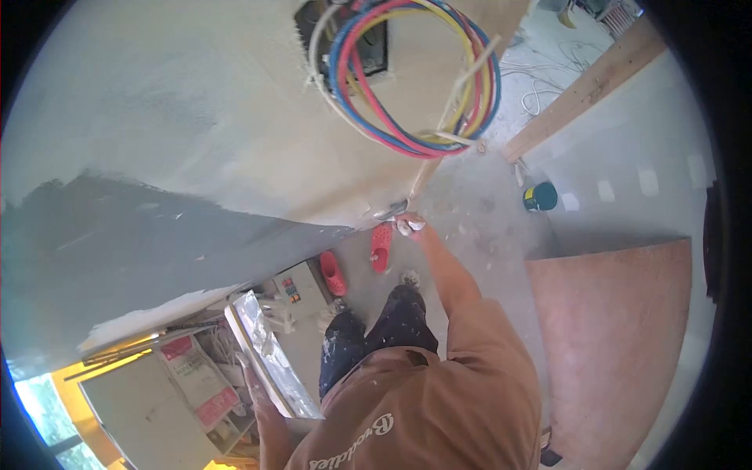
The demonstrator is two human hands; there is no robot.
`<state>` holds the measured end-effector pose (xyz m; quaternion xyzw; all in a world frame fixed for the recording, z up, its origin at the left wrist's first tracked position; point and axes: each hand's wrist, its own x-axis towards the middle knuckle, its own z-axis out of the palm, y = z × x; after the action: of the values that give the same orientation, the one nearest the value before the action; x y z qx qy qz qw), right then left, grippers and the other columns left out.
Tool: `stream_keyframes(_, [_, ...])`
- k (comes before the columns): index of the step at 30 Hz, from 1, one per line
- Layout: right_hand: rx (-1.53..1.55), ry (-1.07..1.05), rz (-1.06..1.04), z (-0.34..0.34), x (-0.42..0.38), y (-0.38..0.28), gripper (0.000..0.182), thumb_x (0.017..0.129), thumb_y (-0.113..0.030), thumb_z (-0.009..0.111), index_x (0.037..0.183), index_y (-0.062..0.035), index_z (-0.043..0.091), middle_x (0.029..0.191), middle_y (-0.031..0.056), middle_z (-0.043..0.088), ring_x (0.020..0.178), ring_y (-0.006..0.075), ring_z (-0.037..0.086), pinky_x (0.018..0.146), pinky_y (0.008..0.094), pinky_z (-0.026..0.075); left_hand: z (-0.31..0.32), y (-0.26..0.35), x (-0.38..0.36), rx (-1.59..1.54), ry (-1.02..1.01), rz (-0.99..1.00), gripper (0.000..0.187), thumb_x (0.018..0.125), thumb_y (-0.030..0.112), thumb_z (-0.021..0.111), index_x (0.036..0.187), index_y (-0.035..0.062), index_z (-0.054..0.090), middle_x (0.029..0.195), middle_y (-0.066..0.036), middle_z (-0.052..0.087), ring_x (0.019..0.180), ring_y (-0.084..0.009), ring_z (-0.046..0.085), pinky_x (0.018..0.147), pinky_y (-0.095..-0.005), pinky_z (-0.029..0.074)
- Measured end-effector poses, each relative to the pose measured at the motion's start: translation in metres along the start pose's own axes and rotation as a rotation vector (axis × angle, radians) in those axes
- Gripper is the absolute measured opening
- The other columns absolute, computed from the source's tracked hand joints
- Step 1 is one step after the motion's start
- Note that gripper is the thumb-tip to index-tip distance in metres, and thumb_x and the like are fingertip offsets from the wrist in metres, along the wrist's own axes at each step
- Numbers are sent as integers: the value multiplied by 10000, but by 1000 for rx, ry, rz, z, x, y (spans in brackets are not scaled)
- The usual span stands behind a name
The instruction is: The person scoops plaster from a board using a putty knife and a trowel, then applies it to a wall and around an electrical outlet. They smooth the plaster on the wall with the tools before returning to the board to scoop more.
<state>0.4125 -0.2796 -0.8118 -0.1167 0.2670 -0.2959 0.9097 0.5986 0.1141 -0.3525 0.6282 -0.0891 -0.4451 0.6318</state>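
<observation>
My left hand (262, 390) is closed around a long, shiny metal mud pan (274, 360) with a white edge, held low in front of my left side. My right arm reaches forward, and my right hand (410, 225), smeared with white, grips a putty knife (390, 211). Its blade lies against the wall's edge, near the wooden trim (424, 182). The wall (258, 149) has a pale coated area above and a darker grey area (149, 235) below. Fingers partly hide the knife's handle.
Coiled coloured wires (337, 70) hang from an electrical box (377, 48). Red clogs (332, 273) stand by my feet. A green bucket (540, 197) and a large reddish board (615, 337) are to the right. Several materials and a sack (196, 376) crowd the lower left.
</observation>
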Motion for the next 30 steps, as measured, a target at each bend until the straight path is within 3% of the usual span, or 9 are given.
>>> stream_keyframes(6, [108, 89, -19, 23, 15, -32, 100, 833, 20, 675, 873, 64, 595, 924, 185, 632, 860, 292, 659, 736, 377, 592, 2, -4, 4, -56, -39, 7, 734, 974, 641, 392, 1389, 39, 455, 1202, -122, 610, 1018, -218, 636, 834, -351, 555])
stream_keyframes(9, [92, 57, -23, 48, -14, -65, 95, 839, 19, 668, 881, 68, 599, 931, 179, 626, 866, 304, 659, 745, 371, 595, 3, -4, 6, -79, -68, 21, 736, 975, 639, 393, 1398, 38, 445, 1222, -124, 603, 1037, -219, 632, 847, -353, 552])
stream_keyframes(11, [233, -96, -62, 69, -44, -87, 208, 770, 50, 711, 938, 75, 592, 900, 190, 635, 875, 349, 670, 768, 430, 620, 6, -2, 8, -91, -91, 26, 738, 976, 637, 394, 1404, 37, 439, 1234, -125, 598, 1050, -220, 629, 856, -354, 550])
stream_keyframes(14, [148, 113, -55, 131, -115, -128, 175, 814, 7, 670, 965, 53, 595, 876, 161, 629, 816, 303, 670, 697, 393, 602, 13, 2, 4, 9, -101, 101, 735, 965, 640, 424, 1410, 55, 437, 1230, -103, 601, 1036, -210, 632, 856, -344, 542])
stream_keyframes(16, [-36, 93, -62, 132, -154, -132, 187, 830, -23, 655, 994, 43, 594, 882, 148, 626, 773, 276, 660, 656, 369, 579, 12, 6, 2, -37, -154, 64, 733, 966, 639, 423, 1405, 53, 441, 1218, -103, 603, 1029, -206, 632, 855, -346, 541])
stream_keyframes(19, [-355, -21, -91, 90, -183, -98, 230, 846, -83, 635, 1049, 18, 596, 884, 113, 626, 676, 206, 622, 565, 308, 509, 30, 13, -2, -73, -162, 37, 723, 968, 639, 420, 1386, 50, 455, 1171, -103, 616, 999, -202, 639, 838, -348, 542])
stream_keyframes(23, [-155, 73, -32, 29, -151, -9, 252, 807, -55, 672, 1039, 13, 602, 833, 98, 632, 634, 193, 620, 543, 315, 525, 30, 14, -3, -46, -66, 69, 619, 989, 592, 419, 1308, 77, 542, 1089, -67, 657, 932, -172, 648, 768, -313, 550])
stream_keyframes(27, [190, 28, 30, -66, -33, 86, 243, 803, -49, 680, 1019, 17, 591, 804, 111, 633, 615, 209, 626, 529, 312, 540, 9, 14, -5, -18, 5, 42, 620, 989, 592, 422, 1313, 77, 540, 1095, -68, 657, 936, -174, 649, 771, -314, 550])
stream_keyframes(30, [180, 117, 53, -20, -9, 75, 234, 800, -40, 673, 997, 15, 557, 782, 129, 600, 616, 237, 614, 510, 339, 536, -1, 16, -6, -10, 50, 19, 620, 988, 591, 424, 1316, 77, 538, 1100, -69, 657, 939, -175, 649, 773, -314, 550])
